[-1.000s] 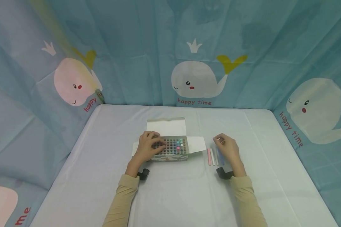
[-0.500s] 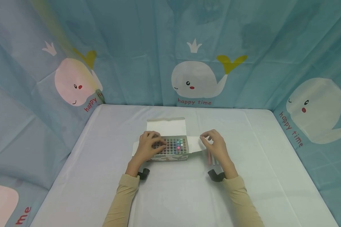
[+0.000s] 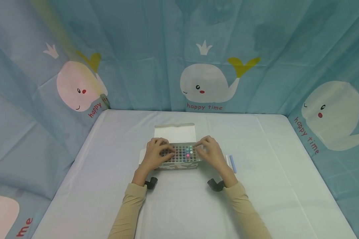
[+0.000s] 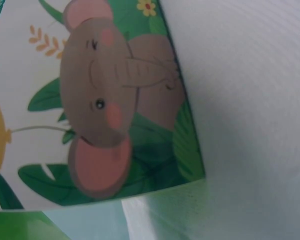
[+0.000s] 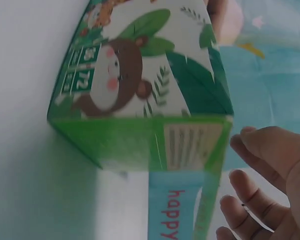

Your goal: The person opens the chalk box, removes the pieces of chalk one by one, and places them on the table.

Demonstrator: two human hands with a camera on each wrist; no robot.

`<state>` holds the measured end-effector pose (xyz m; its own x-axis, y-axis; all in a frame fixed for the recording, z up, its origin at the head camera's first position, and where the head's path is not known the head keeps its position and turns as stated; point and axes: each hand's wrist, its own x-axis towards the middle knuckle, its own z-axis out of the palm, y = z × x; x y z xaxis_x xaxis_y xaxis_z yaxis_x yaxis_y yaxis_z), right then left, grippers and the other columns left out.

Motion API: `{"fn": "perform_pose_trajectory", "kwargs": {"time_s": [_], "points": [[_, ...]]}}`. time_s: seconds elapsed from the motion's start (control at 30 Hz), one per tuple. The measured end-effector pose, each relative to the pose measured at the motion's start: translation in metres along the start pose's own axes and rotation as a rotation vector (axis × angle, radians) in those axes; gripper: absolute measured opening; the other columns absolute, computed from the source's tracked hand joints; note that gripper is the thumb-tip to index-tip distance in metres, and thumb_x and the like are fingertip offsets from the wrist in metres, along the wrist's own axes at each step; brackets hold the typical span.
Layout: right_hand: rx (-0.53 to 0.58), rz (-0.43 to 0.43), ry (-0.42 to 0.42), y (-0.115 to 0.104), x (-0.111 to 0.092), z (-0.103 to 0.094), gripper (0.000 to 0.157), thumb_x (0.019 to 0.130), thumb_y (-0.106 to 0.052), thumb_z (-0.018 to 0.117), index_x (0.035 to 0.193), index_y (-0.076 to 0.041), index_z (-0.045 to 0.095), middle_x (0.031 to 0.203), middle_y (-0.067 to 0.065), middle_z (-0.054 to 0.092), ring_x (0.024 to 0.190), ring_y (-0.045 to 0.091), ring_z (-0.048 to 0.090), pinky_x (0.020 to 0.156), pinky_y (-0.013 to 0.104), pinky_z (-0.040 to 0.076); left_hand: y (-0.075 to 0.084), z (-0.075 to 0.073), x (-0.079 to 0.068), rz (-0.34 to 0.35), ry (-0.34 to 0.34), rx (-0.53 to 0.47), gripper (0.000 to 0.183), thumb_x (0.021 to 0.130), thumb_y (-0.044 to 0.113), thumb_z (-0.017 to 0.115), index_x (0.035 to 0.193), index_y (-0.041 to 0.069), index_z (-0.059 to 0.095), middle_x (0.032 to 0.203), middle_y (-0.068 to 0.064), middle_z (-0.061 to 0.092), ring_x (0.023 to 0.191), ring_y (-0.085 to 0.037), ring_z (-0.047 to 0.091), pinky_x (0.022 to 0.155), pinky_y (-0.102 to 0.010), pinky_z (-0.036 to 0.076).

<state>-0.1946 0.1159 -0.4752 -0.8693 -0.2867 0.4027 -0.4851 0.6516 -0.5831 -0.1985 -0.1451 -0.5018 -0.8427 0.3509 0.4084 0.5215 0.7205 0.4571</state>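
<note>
An open cardboard box [image 3: 176, 166] holds an insert with rows of round holes. Several coloured stick ends show near its right end, among them a pink stick end [image 3: 187, 155]. My left hand [image 3: 155, 152] grips the box's left end, fingers and thumb curved over the top; the hand is outside the left wrist view. My right hand [image 3: 210, 151] is at the box's right edge, fingertips close to the last holes. In the right wrist view its fingers are loosely bent beside the box corner, with no stick seen between them. Right of it lies a blue chalk stick [image 3: 233, 164].
A pale chalk stick [image 3: 227, 160] lies left of the blue one, partly behind the right wrist. The box's white lid flap [image 3: 175, 132] stands open at the back. Patterned curtains [image 3: 137, 66] bound the white table [image 3: 173, 205] at the back and sides.
My right hand has moved left from above the sticks to the box's right edge, uncovering the blue stick and covering others. My left hand has stayed on the box.
</note>
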Motion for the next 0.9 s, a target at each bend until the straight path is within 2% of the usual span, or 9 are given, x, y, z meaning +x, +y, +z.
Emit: {"fn": "perform_pose_trajectory", "kwargs": {"time_s": [0.23,0.67,0.9], "points": [[-0.040,-0.080,-0.010,-0.007,0.004,0.013,0.009,0.083,-0.016,0.071,0.091,-0.012,0.070,0.092,0.005,0.055,0.082,0.019,0.050,0.069,0.030,0.044,0.000,0.000,0.000,0.015,0.014,0.003,0.009,0.079,0.033,0.074,0.087,0.030,0.071,0.108,0.002,0.054,0.105,-0.023,0.040,0.099,-0.051,0.028],[-0.153,-0.023,-0.071,-0.015,0.009,0.019,0.014,0.083,-0.024,0.070,0.094,-0.017,0.072,0.094,0.002,0.055,0.084,0.019,0.048,0.070,0.034,0.041,0.001,-0.001,0.000,0.007,0.003,0.004,0.008,0.080,0.034,0.073,0.087,0.029,0.071,0.108,0.002,0.054,0.105,-0.023,0.040,0.100,-0.051,0.027],[-0.160,-0.042,-0.090,-0.018,0.011,0.017,0.010,0.083,-0.021,0.071,0.091,-0.016,0.072,0.094,0.002,0.053,0.084,0.020,0.047,0.071,0.035,0.040,0.000,0.000,-0.001,0.026,0.013,0.034,0.008,0.079,0.035,0.074,0.085,0.030,0.071,0.108,0.002,0.054,0.105,-0.024,0.041,0.099,-0.053,0.029]]}}
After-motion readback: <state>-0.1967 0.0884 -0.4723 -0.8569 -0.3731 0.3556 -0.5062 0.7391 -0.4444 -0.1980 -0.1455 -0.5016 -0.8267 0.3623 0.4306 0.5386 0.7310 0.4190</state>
